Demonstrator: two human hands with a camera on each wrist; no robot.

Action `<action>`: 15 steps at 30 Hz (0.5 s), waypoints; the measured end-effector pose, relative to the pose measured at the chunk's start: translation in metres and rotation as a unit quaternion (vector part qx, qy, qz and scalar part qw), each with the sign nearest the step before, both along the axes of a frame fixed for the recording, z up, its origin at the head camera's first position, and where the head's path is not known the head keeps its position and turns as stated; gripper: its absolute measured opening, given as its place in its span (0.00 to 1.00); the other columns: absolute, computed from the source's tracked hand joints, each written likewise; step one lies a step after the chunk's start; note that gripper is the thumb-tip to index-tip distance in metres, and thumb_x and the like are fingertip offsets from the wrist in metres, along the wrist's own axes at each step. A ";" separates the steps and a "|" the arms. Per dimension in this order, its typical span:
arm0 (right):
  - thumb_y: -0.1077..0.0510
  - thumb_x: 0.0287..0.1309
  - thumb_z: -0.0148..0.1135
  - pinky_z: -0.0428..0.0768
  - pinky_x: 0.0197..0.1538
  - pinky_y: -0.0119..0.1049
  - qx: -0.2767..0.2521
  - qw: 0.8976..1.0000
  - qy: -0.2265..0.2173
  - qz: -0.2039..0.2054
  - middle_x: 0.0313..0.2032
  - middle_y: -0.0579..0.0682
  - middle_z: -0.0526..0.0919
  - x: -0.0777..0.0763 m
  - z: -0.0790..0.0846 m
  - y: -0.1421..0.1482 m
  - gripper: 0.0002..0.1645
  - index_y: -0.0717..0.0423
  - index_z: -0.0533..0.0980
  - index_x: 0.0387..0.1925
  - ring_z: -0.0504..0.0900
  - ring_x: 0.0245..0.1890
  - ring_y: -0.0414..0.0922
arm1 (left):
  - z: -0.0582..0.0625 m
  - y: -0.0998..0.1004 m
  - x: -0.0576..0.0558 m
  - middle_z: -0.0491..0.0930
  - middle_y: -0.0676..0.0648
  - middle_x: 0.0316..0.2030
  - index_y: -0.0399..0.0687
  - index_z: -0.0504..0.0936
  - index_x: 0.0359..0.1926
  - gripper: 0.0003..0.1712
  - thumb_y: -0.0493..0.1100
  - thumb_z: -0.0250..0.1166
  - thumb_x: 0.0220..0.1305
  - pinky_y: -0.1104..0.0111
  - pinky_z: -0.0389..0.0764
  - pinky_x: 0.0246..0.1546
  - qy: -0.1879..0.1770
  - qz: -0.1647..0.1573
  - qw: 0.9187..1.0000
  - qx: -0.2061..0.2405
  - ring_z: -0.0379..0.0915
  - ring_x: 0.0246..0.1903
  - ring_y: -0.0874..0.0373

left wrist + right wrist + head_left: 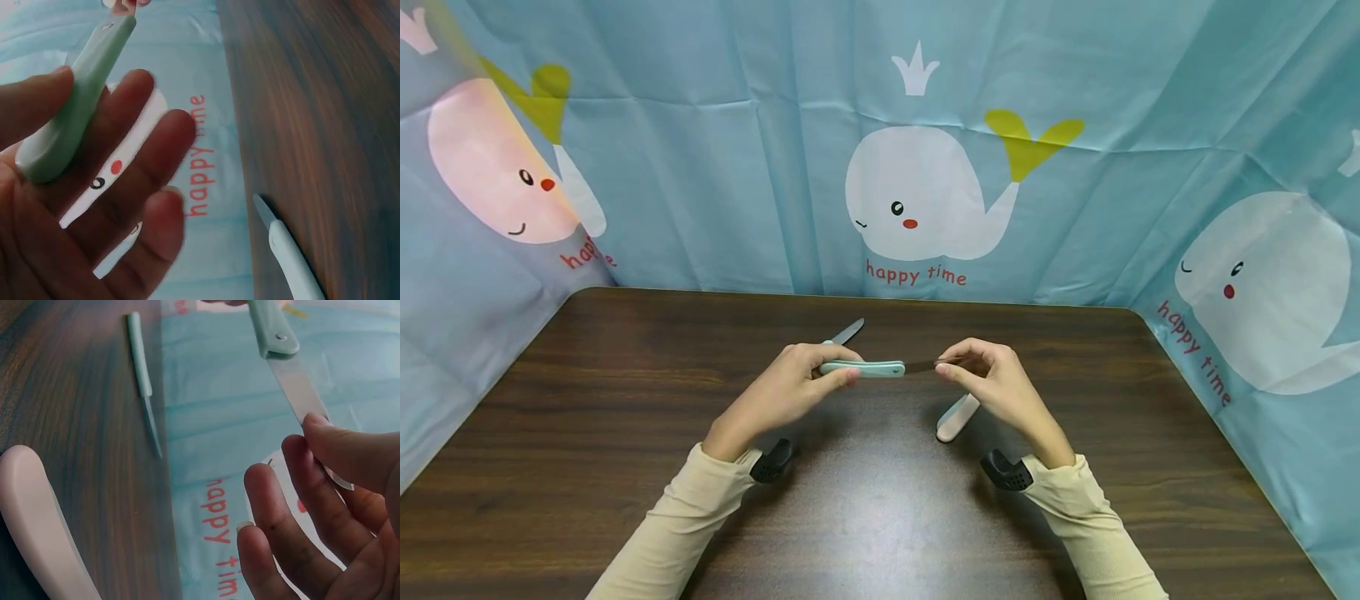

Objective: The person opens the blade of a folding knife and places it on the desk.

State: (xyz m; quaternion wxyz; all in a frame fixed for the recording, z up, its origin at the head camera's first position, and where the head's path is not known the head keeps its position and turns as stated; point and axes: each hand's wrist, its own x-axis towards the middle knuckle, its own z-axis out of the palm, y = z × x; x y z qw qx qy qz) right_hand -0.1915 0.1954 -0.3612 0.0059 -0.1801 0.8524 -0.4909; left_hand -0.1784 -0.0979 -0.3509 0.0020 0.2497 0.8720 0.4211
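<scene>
Left hand: we grip the green handle, thumb against fingers.
Right hand: we pinch the blade; flats only seems safest.
Held knife: between our hands, above the bench; steadying the handle should help.
Second knife: on the bench, beyond our left hand.
Pink handle: near our right hand.

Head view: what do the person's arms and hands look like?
Left sleeve and right sleeve are long, cream and plain. Left black unit and right black unit, small and rounded, sit at the wrists; no cables visible. Left hand and right hand are ungloved.
</scene>
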 end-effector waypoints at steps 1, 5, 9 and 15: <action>0.56 0.60 0.69 0.79 0.39 0.31 0.005 1.000 -0.001 0.000 0.38 0.59 0.88 0.000 0.000 0.000 0.09 0.54 0.83 0.41 0.87 0.34 0.40 | -0.001 -0.001 -0.001 0.82 0.54 0.28 0.52 0.85 0.45 0.07 0.44 0.66 0.67 0.73 0.66 0.25 -0.004 0.000 1.000 -0.007 0.60 0.20 0.67; 0.55 0.61 0.68 0.79 0.39 0.31 0.015 1.000 -0.005 0.003 0.39 0.59 0.88 -0.001 -0.002 0.001 0.10 0.54 0.83 0.43 0.88 0.37 0.51 | -0.006 -0.003 -0.004 0.76 0.56 0.24 0.52 0.85 0.40 0.06 0.48 0.67 0.66 0.73 0.64 0.25 -0.017 0.007 0.999 -0.035 0.58 0.20 0.66; 0.55 0.62 0.67 0.79 0.39 0.31 0.019 1.000 -0.004 0.009 0.38 0.60 0.88 -0.003 -0.006 0.001 0.10 0.53 0.83 0.44 0.88 0.38 0.55 | -0.011 -0.005 -0.006 0.73 0.56 0.23 0.53 0.83 0.38 0.06 0.48 0.67 0.66 0.71 0.65 0.24 -0.029 0.015 0.998 -0.056 0.59 0.20 0.64; 0.55 0.63 0.66 0.79 0.40 0.30 0.019 1.000 -0.001 0.021 0.39 0.60 0.88 -0.003 -0.008 -0.001 0.12 0.58 0.82 0.44 0.88 0.40 0.55 | -0.014 -0.003 -0.006 0.72 0.55 0.24 0.49 0.80 0.43 0.06 0.46 0.62 0.70 0.70 0.68 0.28 -0.037 -0.013 0.997 -0.072 0.63 0.22 0.63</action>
